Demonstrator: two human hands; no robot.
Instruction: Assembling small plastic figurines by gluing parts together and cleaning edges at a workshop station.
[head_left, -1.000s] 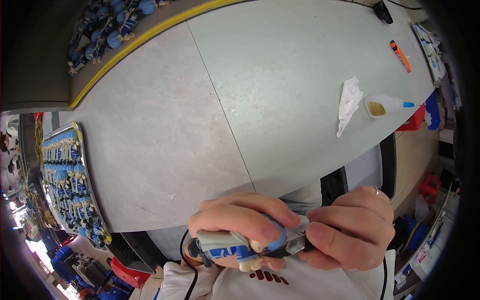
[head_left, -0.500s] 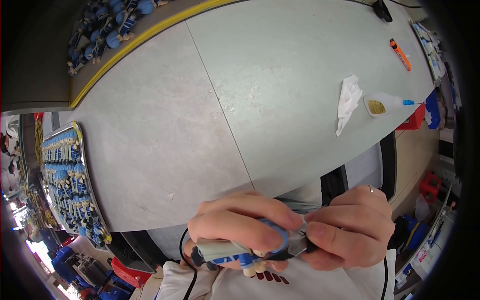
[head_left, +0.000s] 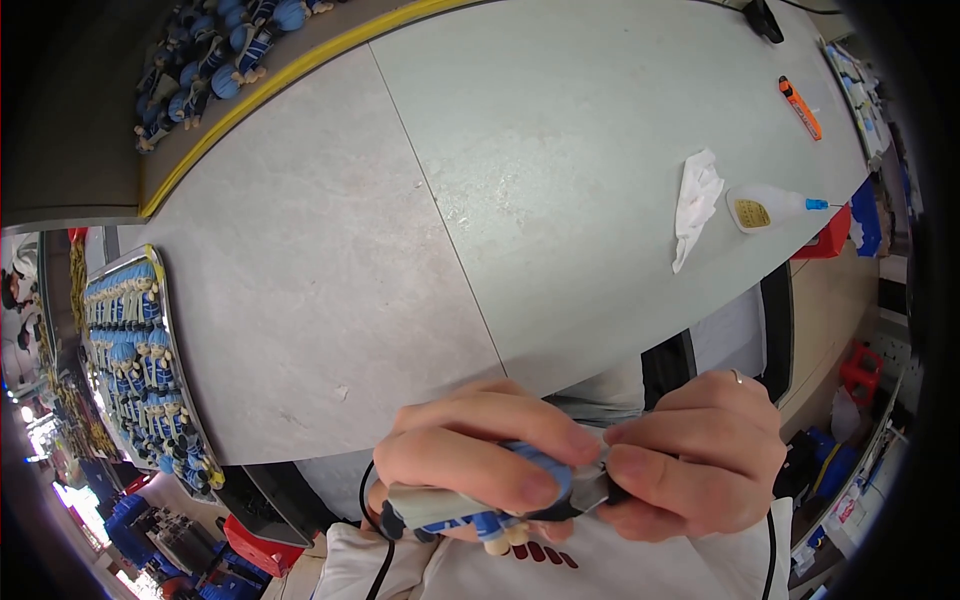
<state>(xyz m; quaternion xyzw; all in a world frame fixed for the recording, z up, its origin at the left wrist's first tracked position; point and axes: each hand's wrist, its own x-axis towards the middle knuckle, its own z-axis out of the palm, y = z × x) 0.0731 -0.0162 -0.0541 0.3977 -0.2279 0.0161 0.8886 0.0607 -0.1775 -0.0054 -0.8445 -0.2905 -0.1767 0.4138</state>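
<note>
Near the bottom middle, in front of my chest, my left hand (head_left: 475, 445) is closed round a small figurine (head_left: 452, 515) in blue, beige and black. The figurine lies sideways, its dark feet to the left and its blue head partly hidden under my fingers. My right hand (head_left: 700, 460) pinches a small grey, shiny piece with a dark part (head_left: 590, 492) against the figurine's head end. I cannot make out what kind of piece it is, or whether it is joined to the figurine.
At the left edge of the table (head_left: 300, 260) stands a tray (head_left: 178, 370) of similar figurines. More figurines (head_left: 225, 80) lie on a yellow-edged shelf at the upper left. To the right are a crumpled tissue (head_left: 697, 205), a needle-tipped bottle (head_left: 765, 208) and an orange utility knife (head_left: 800, 108).
Both hands have shifted very slightly left, and the figurine has tilted a little between them. The grip of each hand stays the same.
</note>
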